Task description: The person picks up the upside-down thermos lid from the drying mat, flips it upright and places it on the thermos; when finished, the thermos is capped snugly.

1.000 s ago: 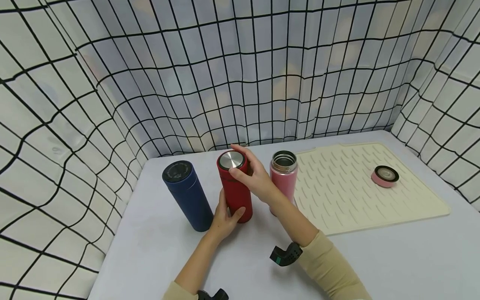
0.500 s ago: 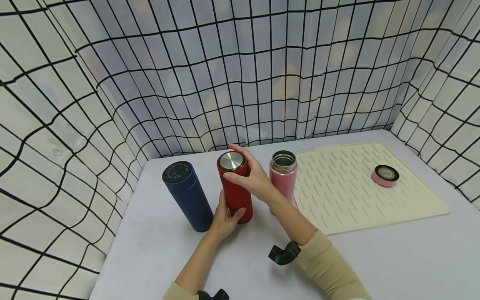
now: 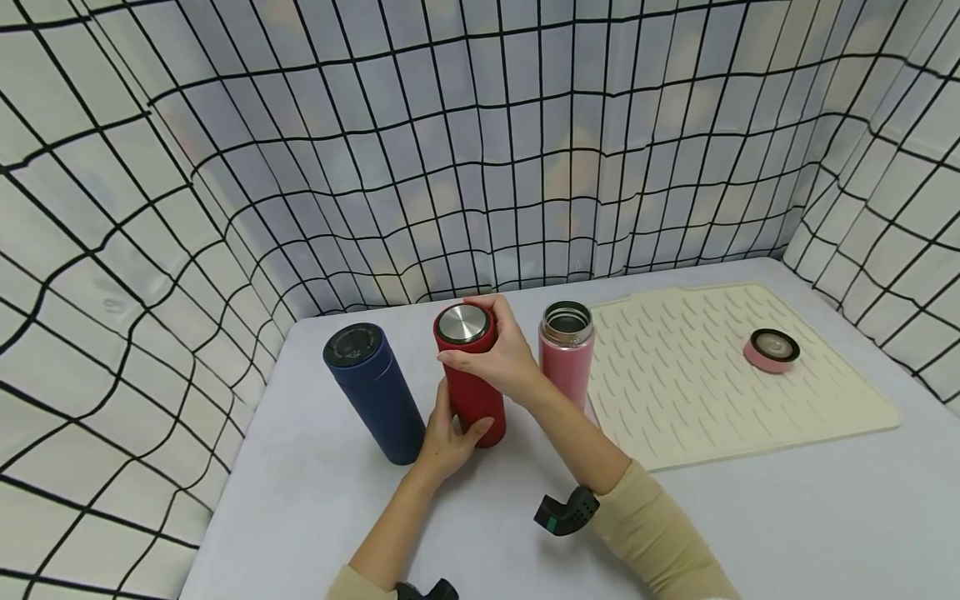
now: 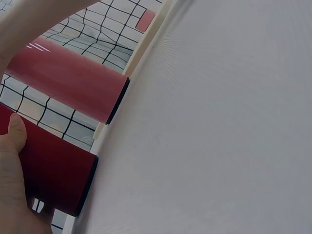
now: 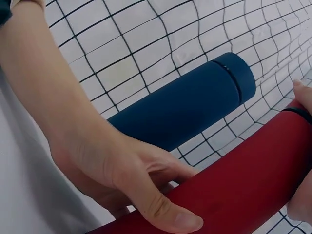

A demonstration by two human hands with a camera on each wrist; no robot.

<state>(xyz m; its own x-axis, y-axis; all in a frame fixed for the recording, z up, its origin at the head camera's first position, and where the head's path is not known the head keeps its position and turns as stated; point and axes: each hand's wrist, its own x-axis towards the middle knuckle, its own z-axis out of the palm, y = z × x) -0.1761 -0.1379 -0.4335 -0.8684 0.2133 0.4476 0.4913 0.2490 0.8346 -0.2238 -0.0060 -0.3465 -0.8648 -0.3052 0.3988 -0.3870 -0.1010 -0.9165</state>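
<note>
A red thermos (image 3: pixel 474 396) with a silver-topped lid (image 3: pixel 462 322) stands upright on the table between both hands. Its lower body is gripped by my left hand (image 3: pixel 446 446), thumb in front. My right hand (image 3: pixel 508 354) holds the lid end from the right, thumb across the front and fingers behind. To the left, a blue thermos (image 3: pixel 378 400) wears its dark-topped lid. On the right stands a pink thermos (image 3: pixel 566 367), its steel mouth uncovered. In the left wrist view the red thermos (image 4: pixel 53 170) has its base at the table surface.
A cream ridged mat (image 3: pixel 675 400) covers the table's right side, with a pink lid (image 3: pixel 771 352) lying on it. Black netting (image 3: pixel 480 158) over pale walls rises behind and at both sides of the white table (image 3: pixel 300 517).
My right thumb has slid from the lid's top edge down onto its front side, and the fingers behind have drawn in. The left hand and the thermoses keep their places.
</note>
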